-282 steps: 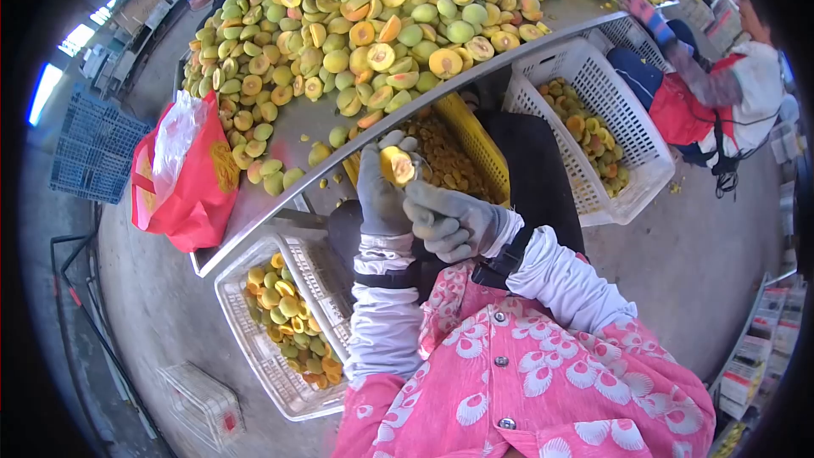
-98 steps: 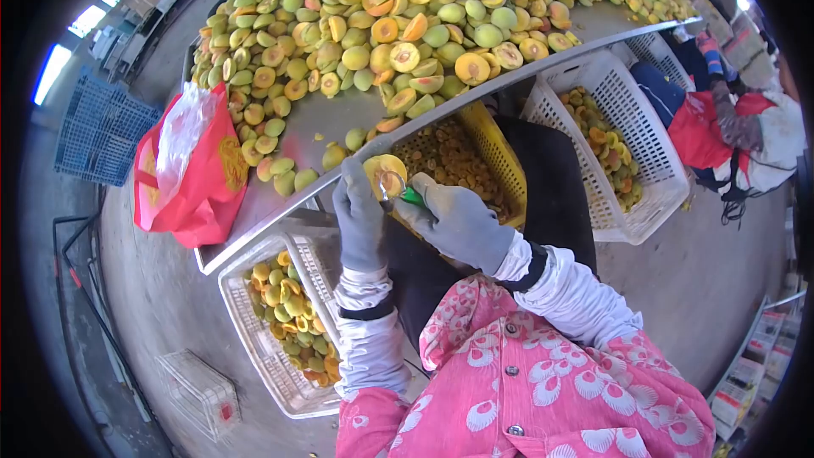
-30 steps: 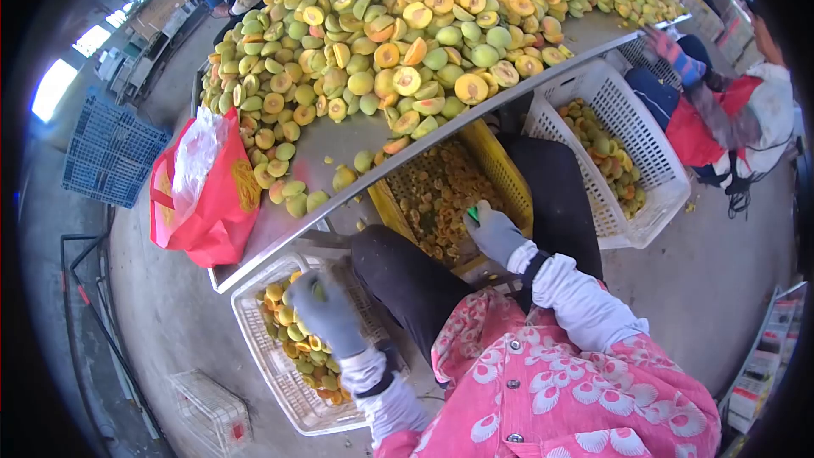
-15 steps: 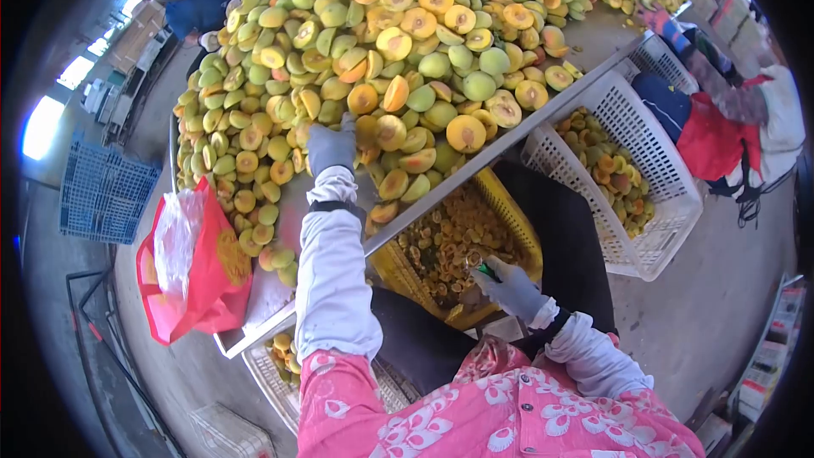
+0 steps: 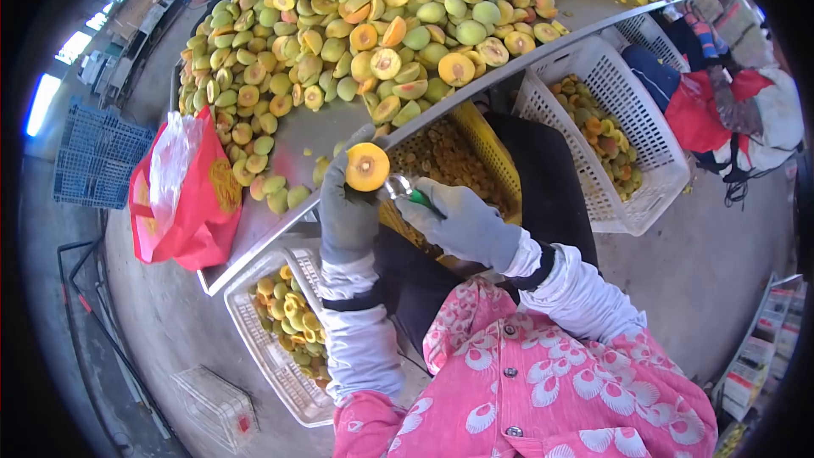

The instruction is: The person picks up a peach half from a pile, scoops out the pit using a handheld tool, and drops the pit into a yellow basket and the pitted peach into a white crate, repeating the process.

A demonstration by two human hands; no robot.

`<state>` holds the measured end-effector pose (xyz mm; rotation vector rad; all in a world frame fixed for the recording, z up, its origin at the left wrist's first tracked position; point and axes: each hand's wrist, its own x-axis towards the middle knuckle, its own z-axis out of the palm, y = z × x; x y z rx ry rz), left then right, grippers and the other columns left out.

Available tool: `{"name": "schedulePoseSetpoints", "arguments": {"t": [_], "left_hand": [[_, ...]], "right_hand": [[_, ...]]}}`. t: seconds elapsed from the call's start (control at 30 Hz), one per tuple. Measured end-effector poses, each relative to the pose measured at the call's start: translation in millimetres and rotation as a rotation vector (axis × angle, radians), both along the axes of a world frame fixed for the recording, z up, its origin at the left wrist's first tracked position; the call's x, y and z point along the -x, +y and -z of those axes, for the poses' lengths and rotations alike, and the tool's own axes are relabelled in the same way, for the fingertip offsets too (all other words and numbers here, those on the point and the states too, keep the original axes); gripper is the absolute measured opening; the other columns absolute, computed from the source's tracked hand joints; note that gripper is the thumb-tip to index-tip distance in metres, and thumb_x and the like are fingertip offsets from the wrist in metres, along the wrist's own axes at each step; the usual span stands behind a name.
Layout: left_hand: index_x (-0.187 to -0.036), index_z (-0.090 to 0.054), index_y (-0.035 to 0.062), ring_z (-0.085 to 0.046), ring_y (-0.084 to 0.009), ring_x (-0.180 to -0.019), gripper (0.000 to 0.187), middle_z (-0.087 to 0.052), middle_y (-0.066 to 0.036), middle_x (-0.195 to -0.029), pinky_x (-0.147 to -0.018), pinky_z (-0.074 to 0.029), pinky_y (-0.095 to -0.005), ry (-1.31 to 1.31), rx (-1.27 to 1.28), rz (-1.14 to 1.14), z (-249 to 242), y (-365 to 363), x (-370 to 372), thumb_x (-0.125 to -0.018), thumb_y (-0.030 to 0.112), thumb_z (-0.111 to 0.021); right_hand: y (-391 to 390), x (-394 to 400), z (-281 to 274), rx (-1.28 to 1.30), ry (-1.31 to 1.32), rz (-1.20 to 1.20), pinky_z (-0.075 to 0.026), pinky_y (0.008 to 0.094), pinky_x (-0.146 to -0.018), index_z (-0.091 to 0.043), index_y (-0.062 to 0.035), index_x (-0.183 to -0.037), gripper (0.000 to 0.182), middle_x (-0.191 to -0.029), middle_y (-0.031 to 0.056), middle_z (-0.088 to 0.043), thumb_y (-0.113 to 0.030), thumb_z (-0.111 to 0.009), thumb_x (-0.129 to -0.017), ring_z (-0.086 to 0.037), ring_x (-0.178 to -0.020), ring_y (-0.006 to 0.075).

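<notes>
One halved fruit [image 5: 367, 167], cut face and brown centre turned up to view, is gripped in the gloved left hand [image 5: 348, 216] near the edge of the desk [image 5: 335, 123], while the gloved right hand [image 5: 462, 220] is closed around a green-handled tool [image 5: 422, 200] whose metal loop lies just beside the fruit. Good handling would seem to call for a steady cradle, fingertips kept below the cut rim, and the loop guided closely around the brown centre.

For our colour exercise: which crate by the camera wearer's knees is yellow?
The middle crate, partly under the table; the left crate and right crate are white.
</notes>
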<state>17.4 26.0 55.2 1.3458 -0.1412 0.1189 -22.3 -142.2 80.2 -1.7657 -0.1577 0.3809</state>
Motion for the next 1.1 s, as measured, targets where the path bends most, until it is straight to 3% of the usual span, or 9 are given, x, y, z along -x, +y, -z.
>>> {"name": "schedulePoseSetpoints", "arguments": {"t": [0.03,0.07,0.2,0.3,0.7,0.8,0.87,0.97,1.1], "left_hand": [[-0.131,-0.050,-0.0032,-0.062,-0.0180,-0.098,0.045,-0.061,-0.016,-0.123,-0.079,-0.051,-0.0274,-0.164,-0.282,-0.180,-6.1,-10.9,13.2,-0.103,0.032,-0.046],[-0.126,-0.053,-0.0053,-0.062,-0.0202,-0.097,0.049,-0.064,-0.017,-0.114,-0.080,-0.051,-0.0282,0.057,0.126,-0.086,-17.9,-13.6,25.5,-0.104,0.036,-0.041],[-0.114,-0.061,-0.0050,-0.063,-0.0195,-0.092,0.053,-0.067,-0.015,-0.095,-0.081,-0.051,-0.0298,-0.025,-0.004,-0.281,-18.1,-27.2,50.5,-0.105,0.040,-0.034],[-0.113,-0.061,-0.0050,-0.063,-0.0188,-0.088,0.052,-0.067,-0.014,-0.094,-0.080,-0.051,-0.0297,0.114,0.180,-0.337,-28.0,-32.8,60.2,-0.105,0.039,-0.036],[-0.107,-0.063,-0.0043,-0.060,-0.0155,-0.082,0.046,-0.067,-0.011,-0.093,-0.077,-0.048,-0.0276,-0.036,0.091,-0.428,-40.8,-37.0,81.1,-0.105,0.033,-0.036],[-0.109,-0.064,-0.0036,-0.062,-0.0143,-0.080,0.042,-0.068,-0.012,-0.091,-0.075,-0.049,-0.0262,-0.059,0.098,-0.374,-39.6,-32.2,82.1,-0.105,0.033,-0.045],[-0.109,-0.064,-0.0037,-0.062,-0.0141,-0.081,0.042,-0.068,-0.012,-0.091,-0.075,-0.049,-0.0261,-0.023,0.112,-0.354,-39.5,-30.6,82.5,-0.105,0.033,-0.045],[-0.108,-0.065,-0.0039,-0.062,-0.0134,-0.081,0.040,-0.069,-0.011,-0.091,-0.075,-0.049,-0.0257,-0.003,0.101,-0.313,-34.8,-25.1,80.4,-0.105,0.032,-0.046],[-0.109,-0.065,-0.0035,-0.061,-0.0116,-0.081,0.037,-0.068,-0.009,-0.090,-0.075,-0.048,-0.0245,0.015,0.034,-0.223,-31.2,-16.4,77.4,-0.104,0.028,-0.046]], "right_hand": [[4.3,5.7,2.7,0.028,-0.183,0.003,-0.045,0.0434,-0.056,-0.059,-0.0007,-0.097,0.032,-0.068,0.0215,-0.061,-0.032,-0.062,-0.097,-0.061,-0.063,0.0409],[7.6,11.6,3.0,0.037,-0.269,0.012,-0.047,0.0453,-0.057,-0.059,-0.0006,-0.096,0.033,-0.068,0.0230,-0.061,-0.034,-0.061,-0.097,-0.062,-0.065,0.0421],[16.7,30.8,3.4,0.127,-0.360,0.040,-0.047,0.0481,-0.058,-0.058,-0.0010,-0.093,0.034,-0.069,0.0244,-0.061,-0.034,-0.059,-0.097,-0.063,-0.067,0.0436],[21.5,40.0,3.5,0.121,-0.443,0.054,-0.047,0.0509,-0.058,-0.056,-0.0009,-0.093,0.034,-0.068,0.0253,-0.061,-0.034,-0.058,-0.097,-0.063,-0.068,0.0451],[32.9,55.8,-4.3,0.113,-0.376,0.037,-0.048,0.0527,-0.058,-0.055,-0.0001,-0.096,0.033,-0.069,0.0282,-0.060,-0.033,-0.053,-0.099,-0.061,-0.071,0.0485],[31.3,55.6,-8.7,0.101,-0.320,-0.013,-0.049,0.0477,-0.054,-0.055,0.0011,-0.096,0.037,-0.065,0.0239,-0.061,-0.035,-0.052,-0.101,-0.065,-0.063,0.0407],[26.1,56.2,-33.6,-0.004,0.217,-0.131,-0.048,0.0386,-0.047,-0.056,0.0008,-0.094,0.042,-0.057,0.0114,-0.058,-0.040,-0.050,-0.102,-0.062,-0.052,0.0252],[23.9,50.8,-25.2,-0.205,0.452,-0.232,-0.044,0.0300,-0.043,-0.055,-0.0029,-0.089,0.047,-0.057,0.0004,-0.049,-0.047,-0.046,-0.103,-0.051,-0.048,0.0120],[14.4,45.9,-34.5,-0.394,0.643,-0.347,-0.040,0.0277,-0.042,-0.053,-0.0073,-0.085,0.046,-0.060,-0.0036,-0.044,-0.048,-0.044,-0.103,-0.042,-0.045,0.0094]]}}
